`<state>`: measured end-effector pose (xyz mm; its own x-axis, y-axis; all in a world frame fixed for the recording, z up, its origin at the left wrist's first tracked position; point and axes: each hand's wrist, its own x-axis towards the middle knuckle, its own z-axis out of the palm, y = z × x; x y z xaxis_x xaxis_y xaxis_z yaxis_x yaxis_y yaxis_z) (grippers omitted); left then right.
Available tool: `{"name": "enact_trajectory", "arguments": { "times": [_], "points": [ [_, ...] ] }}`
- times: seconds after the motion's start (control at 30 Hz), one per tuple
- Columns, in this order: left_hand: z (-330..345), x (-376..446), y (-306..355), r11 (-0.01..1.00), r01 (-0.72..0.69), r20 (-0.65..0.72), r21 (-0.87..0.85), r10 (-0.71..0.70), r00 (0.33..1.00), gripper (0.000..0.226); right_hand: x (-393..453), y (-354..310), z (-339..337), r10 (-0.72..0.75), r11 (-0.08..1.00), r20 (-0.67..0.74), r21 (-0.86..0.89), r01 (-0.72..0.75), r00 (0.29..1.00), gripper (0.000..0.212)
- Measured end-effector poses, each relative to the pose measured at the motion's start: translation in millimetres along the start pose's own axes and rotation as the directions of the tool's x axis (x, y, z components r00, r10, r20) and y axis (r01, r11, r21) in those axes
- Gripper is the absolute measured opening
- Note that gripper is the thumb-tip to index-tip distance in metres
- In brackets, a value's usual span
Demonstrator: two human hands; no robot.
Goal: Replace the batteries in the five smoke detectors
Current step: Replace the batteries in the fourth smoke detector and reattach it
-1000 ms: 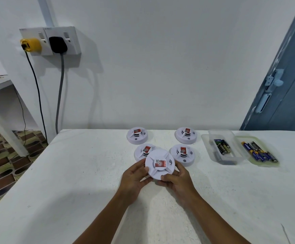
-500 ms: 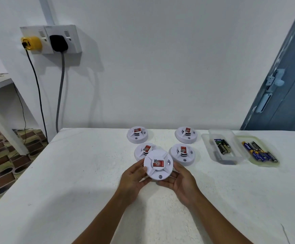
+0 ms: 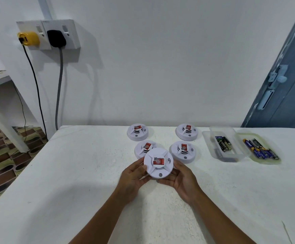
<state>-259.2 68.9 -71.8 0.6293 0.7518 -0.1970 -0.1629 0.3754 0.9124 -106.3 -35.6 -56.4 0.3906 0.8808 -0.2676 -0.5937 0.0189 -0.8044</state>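
Head view shows a person holding one smoke detector point(image 3: 158, 162) between both hands, lifted just clear of the white table point(image 3: 72, 173) and tilted so its face looks up toward the camera. The left hand point(image 3: 133, 175) grips the disc's left rim, thumb over the edge; the right hand point(image 3: 180, 176) cups the right and lower rim from beneath, fingers curled under it. The hands sit on opposite sides of the disc, about level, neither nearer than the other.

The disc is round, so it has no long axis; what matters is that its front faces up and its back faces down into the palms. The battery bay cannot be seen from here and is probably on that hidden back, so the coming move likely calls for turning the disc over or twisting off its base.

Four other detectors point(image 3: 183, 151) lie just beyond the hands. Well off to the right-hand side sit a clear tub point(image 3: 213, 138) with dark batteries point(image 3: 223, 144) and a lid point(image 3: 276, 161) with blue ones point(image 3: 261, 151), so the right hand is better placed to reach them.
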Motion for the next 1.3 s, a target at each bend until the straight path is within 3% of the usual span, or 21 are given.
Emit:
{"name": "enact_trajectory", "arguments": {
  "times": [0.4,1.3],
  "points": [
    [0.5,-0.9,0.9,0.998,0.007,0.002,-0.056,-0.007,1.000,0.026,1.6,2.4,-2.3,-0.015,1.000,0.020,-0.001,0.015,1.000,0.044],
    [2.6,-4.3,1.0,0.996,0.007,-0.007,-0.085,-0.008,1.000,0.027,-0.1,4.9,-3.5,-0.032,0.999,0.025,0.000,0.032,0.999,0.036]
  ]
}}
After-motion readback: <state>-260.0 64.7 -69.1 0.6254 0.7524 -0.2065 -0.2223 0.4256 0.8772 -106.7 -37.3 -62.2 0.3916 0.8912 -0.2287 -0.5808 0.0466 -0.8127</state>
